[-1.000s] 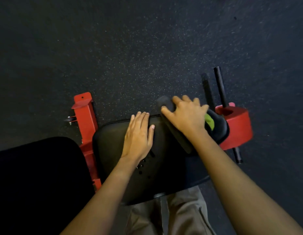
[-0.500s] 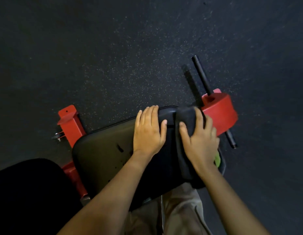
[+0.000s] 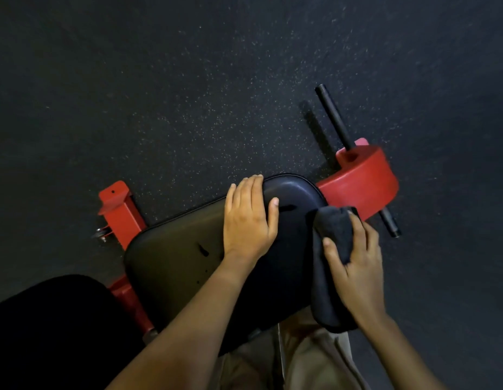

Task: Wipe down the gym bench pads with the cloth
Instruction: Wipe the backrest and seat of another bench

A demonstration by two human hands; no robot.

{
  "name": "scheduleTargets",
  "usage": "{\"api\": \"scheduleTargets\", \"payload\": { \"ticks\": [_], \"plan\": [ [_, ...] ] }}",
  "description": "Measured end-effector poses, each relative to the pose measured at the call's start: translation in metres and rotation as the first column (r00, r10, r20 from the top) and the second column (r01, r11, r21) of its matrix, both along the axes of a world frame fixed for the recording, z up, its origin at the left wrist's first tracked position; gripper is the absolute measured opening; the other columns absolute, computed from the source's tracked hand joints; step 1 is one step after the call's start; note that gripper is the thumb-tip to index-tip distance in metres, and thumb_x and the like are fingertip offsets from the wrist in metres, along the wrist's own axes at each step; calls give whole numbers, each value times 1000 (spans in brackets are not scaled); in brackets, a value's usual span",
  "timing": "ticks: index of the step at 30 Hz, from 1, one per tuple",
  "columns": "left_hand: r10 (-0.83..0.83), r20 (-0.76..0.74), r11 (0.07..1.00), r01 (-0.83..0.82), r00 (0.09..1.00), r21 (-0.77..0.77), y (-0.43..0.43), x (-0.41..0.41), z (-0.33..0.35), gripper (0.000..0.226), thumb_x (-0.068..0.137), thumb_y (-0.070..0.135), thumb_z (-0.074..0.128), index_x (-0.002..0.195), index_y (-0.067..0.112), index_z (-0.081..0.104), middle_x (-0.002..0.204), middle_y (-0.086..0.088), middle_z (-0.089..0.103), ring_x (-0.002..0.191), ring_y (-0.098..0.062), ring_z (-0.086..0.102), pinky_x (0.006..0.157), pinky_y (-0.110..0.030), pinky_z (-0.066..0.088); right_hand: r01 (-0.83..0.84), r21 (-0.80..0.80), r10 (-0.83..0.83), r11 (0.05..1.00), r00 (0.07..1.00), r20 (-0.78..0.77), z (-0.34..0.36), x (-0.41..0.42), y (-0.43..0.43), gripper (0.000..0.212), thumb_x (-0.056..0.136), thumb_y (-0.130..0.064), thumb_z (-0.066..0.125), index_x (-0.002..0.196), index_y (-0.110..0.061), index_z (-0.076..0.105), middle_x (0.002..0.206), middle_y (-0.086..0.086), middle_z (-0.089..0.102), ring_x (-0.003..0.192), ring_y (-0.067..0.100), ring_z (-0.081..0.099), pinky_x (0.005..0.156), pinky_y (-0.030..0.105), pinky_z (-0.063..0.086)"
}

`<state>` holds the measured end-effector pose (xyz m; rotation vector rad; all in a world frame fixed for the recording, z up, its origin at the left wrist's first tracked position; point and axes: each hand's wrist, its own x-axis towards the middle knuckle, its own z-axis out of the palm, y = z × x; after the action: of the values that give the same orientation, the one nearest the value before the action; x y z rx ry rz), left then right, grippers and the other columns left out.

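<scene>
A black bench pad point(image 3: 174, 257) fills the lower middle of the head view, on a red frame. My left hand point(image 3: 249, 220) lies flat on the pad's far edge, fingers together, holding nothing. My right hand point(image 3: 354, 266) grips a dark folded cloth point(image 3: 327, 277) and presses it against the pad's right end. The cloth hangs down over that end toward my legs. A second black pad point(image 3: 53, 327) shows at the lower left, partly cut off by the frame edge.
A red frame block point(image 3: 363, 181) with a black bar point(image 3: 333, 116) through it sits just right of the pad. A red bracket point(image 3: 118, 209) stands at the pad's left. Dark speckled rubber floor point(image 3: 188, 80) surrounds the bench. My beige trousers point(image 3: 306, 361) show below.
My right hand has slid the cloth from the pad's far top edge rightward and down over its right end. My left hand stays flat on the pad. The camera view shifted.
</scene>
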<state>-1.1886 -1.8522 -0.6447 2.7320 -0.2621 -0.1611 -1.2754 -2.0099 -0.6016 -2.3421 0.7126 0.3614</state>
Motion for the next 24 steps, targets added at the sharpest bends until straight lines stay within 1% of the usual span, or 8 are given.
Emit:
{"api": "scheduleTargets", "payload": {
  "ticks": [5, 8, 10, 13, 15, 17, 21, 24],
  "plan": [
    [-6, 29, 1000, 5, 1000, 5, 0, -1, -1, 48, 96, 32, 38, 127, -2, 52, 125, -16, 58, 118, -29, 53, 109, -40, 28, -197, -186, 195, 963, 980, -29, -11, 79, 10, 64, 87, -61, 31, 144, -31, 36, 140, 4, 43, 115, 36, 47, 89, 50, 39],
    [-5, 27, 1000, 4, 1000, 9, 0, 0, -1, 48, 97, 32, 38, 127, -2, 52, 125, -16, 57, 118, -29, 53, 109, -41, 29, -336, -85, 326, 938, 939, -111, -24, 133, 15, 57, 91, -56, 42, 143, -34, 35, 140, 2, 44, 122, 33, 46, 95, 49, 38],
    [-14, 21, 1000, 14, 1000, 7, 0, -1, 0, 48, 97, 33, 37, 127, -2, 52, 126, -15, 57, 118, -28, 52, 109, -41, 29, -316, -16, 315, 949, 948, -44, -25, 129, 7, 56, 91, -56, 45, 142, -34, 39, 137, 0, 47, 121, 31, 48, 95, 48, 41],
    [-13, 20, 1000, 13, 1000, 7, 0, 1, -1, 48, 96, 32, 38, 127, -2, 52, 126, -15, 57, 118, -28, 53, 109, -41, 29, -155, 17, 154, 988, 987, 49, -16, 80, -2, 64, 85, -62, 37, 142, -34, 39, 135, -2, 48, 117, 29, 49, 95, 47, 41],
    [-9, 22, 1000, 9, 1000, 0, 0, 0, -2, 48, 96, 32, 38, 127, -2, 52, 126, -15, 57, 118, -28, 53, 110, -40, 28, -42, 23, 41, 999, 998, 47, -7, 41, -2, 68, 83, -60, 36, 143, -29, 39, 137, 0, 46, 117, 32, 48, 95, 49, 41],
    [-13, 20, 1000, 13, 1000, 0, 1, 0, -3, 48, 96, 32, 38, 127, -2, 52, 126, -15, 57, 119, -28, 52, 110, -40, 28, -13, -8, 13, 1000, 1000, 24, -4, 21, -1, 70, 83, -59, 36, 144, -25, 39, 139, 4, 45, 116, 36, 48, 93, 51, 40],
    [-15, 11, 1000, 15, 1000, 12, 1, -2, -2, 48, 96, 32, 37, 128, -1, 52, 126, -15, 57, 119, -28, 52, 110, -42, 29, -109, -134, 104, 985, 994, -38, -8, 59, 5, 70, 82, -63, 34, 143, -31, 37, 138, 2, 43, 113, 36, 48, 88, 49, 40],
    [-24, 10, 1000, 24, 1000, 11, 1, -1, -1, 48, 97, 33, 37, 128, -1, 51, 127, -15, 56, 120, -28, 51, 110, -43, 30, -332, -194, 325, 923, 943, -65, -17, 110, 17, 60, 90, -60, 39, 144, -35, 33, 141, 0, 41, 119, 34, 45, 91, 48, 37]
  ]
}}
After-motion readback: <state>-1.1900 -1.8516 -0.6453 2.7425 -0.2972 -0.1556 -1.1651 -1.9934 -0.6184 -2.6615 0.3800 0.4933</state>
